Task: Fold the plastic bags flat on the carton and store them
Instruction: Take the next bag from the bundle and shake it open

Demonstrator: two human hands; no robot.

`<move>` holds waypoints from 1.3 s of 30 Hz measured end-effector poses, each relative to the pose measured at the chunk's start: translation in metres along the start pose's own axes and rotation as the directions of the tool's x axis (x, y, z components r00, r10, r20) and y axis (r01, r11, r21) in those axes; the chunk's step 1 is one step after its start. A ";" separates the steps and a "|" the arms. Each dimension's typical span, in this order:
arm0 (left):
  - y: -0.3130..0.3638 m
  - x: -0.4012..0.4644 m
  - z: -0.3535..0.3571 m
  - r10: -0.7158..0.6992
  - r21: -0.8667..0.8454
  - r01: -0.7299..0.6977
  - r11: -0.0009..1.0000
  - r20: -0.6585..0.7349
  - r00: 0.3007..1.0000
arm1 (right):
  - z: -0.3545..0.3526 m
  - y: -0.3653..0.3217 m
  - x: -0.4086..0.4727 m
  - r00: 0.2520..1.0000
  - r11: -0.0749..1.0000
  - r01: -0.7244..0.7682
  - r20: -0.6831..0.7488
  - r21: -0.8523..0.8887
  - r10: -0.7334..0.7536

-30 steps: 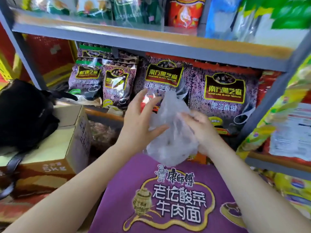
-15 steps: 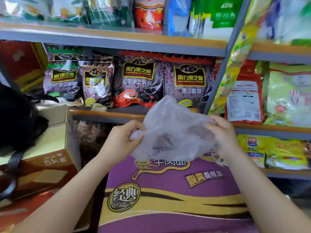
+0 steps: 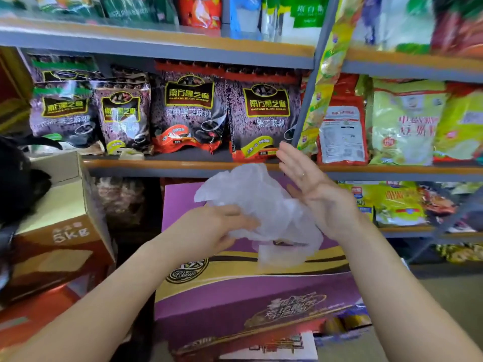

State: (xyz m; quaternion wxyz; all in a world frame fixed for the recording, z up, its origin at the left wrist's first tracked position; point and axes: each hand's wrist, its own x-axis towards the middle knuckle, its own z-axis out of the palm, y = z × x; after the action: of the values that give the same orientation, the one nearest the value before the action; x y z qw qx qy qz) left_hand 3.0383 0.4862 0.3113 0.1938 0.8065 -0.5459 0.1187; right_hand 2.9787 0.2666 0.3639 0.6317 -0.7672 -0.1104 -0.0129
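**Bag to be flattened on the carton**

Shop shelving (image 3: pixel 183 48) stocked with black sesame packets (image 3: pixel 264 111) fills the background, from ten to two o'clock. Below it, the translucent plastic bag (image 3: pixel 261 205) is held crumpled above the purple noodle carton (image 3: pixel 235 283), at centre. It is pinched at its lower edge by the left hand (image 3: pixel 209 231); the right hand (image 3: pixel 313 189) is spread flat, fingers straight, against the bag's three o'clock side. The bag would best be lowered onto the carton top, air pressed out with the flat palm, and edges aligned before any fold is made.
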 end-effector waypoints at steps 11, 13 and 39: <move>0.075 0.004 0.004 0.059 0.234 -0.048 0.971 -0.042 0.997 | -0.013 0.016 -0.031 0.912 0.981 0.004 -0.403 -0.194 -0.083; 0.090 0.000 0.014 0.016 0.125 -0.010 0.992 -0.049 0.999 | -0.030 0.023 -0.044 0.875 0.958 -0.027 -0.457 0.287 0.161; 0.246 0.026 0.073 -0.806 -0.771 0.460 0.441 -0.115 0.580 | -0.095 0.045 -0.214 0.955 0.960 -0.281 -0.099 0.005 0.280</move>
State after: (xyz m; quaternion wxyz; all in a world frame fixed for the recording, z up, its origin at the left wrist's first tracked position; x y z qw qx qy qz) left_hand 2.8190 0.3518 0.3009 0.6248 0.7703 -0.1259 0.0209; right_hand 2.7896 0.1334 0.3056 0.6284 -0.7763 0.0310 0.0385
